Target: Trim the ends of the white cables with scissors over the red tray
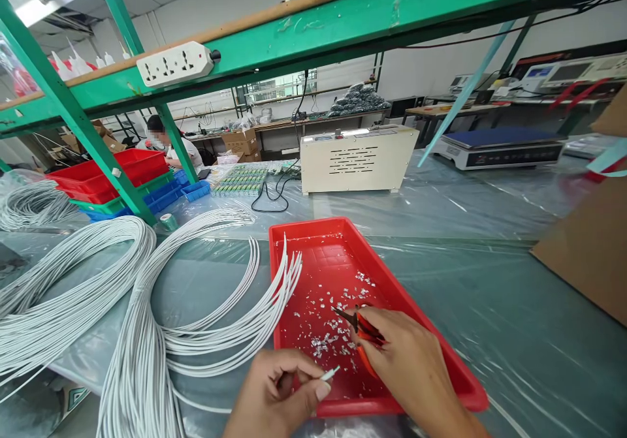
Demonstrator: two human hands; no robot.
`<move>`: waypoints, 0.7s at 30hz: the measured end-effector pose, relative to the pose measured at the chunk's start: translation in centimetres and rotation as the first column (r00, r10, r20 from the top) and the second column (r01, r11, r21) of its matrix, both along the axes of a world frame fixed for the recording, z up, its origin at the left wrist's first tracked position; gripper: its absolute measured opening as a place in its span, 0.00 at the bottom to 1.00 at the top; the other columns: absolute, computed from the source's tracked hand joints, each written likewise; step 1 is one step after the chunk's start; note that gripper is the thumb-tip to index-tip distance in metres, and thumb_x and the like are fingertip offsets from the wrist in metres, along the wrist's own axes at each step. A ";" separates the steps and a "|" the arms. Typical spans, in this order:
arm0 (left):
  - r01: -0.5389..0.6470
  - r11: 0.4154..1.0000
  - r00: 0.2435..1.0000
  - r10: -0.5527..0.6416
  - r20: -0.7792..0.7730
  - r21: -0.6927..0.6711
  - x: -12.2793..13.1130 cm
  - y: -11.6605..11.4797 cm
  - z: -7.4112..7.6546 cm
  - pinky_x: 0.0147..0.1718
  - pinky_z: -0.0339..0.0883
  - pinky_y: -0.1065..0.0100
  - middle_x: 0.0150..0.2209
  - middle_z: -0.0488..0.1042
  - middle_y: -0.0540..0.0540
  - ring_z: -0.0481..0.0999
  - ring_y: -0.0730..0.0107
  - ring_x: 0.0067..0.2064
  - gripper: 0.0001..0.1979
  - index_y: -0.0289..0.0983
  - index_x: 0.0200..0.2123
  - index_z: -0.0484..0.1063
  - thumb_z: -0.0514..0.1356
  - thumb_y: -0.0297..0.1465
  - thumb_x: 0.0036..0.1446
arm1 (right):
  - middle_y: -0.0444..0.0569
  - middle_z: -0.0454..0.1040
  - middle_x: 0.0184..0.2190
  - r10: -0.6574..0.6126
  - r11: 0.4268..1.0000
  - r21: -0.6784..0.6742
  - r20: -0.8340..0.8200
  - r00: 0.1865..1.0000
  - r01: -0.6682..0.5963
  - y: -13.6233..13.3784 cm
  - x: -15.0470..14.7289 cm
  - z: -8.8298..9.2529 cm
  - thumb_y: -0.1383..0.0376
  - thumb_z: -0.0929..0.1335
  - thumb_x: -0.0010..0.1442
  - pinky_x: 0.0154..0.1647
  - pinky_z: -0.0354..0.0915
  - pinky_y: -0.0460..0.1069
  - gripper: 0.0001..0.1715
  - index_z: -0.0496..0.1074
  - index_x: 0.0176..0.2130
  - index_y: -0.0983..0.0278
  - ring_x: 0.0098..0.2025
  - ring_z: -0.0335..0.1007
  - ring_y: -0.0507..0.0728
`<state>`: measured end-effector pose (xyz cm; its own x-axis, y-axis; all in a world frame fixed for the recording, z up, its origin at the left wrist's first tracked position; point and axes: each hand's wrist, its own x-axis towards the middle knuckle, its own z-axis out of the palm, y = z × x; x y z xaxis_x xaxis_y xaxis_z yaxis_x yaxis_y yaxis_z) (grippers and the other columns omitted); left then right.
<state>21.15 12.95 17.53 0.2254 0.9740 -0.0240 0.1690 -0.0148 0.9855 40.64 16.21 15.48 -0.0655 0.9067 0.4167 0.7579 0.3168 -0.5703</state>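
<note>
Between thumb and forefinger, my left hand (281,392) pinches a white cable (329,374) near its end, where a short pale-green tip sticks out. My right hand (409,356) is closed round orange-handled cutting pliers (365,333), whose dark jaws point up and to the left, apart from the cable. Both hands are over the near part of a red tray (416,317) with small silvery and white scraps (326,344) scattered in it. A bundle of white cables (142,320) lies to the left, with several ends resting over the tray's left rim.
More coiled cable (78,262) lies at the far left, near stacked bins (108,180). A beige metal box (357,160) and a scale (497,147) stand behind. Cardboard (588,235) is at the right. A green shelf beam (313,30) crosses above. A person (171,144) sits in the background.
</note>
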 end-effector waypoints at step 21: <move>-0.060 0.551 0.872 0.435 -0.225 0.832 1.1 -0.5 -3.6 0.29 0.65 0.71 0.31 0.78 0.45 0.77 0.68 0.31 0.08 0.36 0.35 0.72 0.59 0.20 0.53 | 0.43 0.72 0.20 0.361 0.932 0.161 -0.401 0.842 -0.323 -1.9 -2.9 0.9 0.70 0.68 0.52 0.23 0.64 0.44 0.04 0.74 0.28 0.63 0.21 0.68 0.52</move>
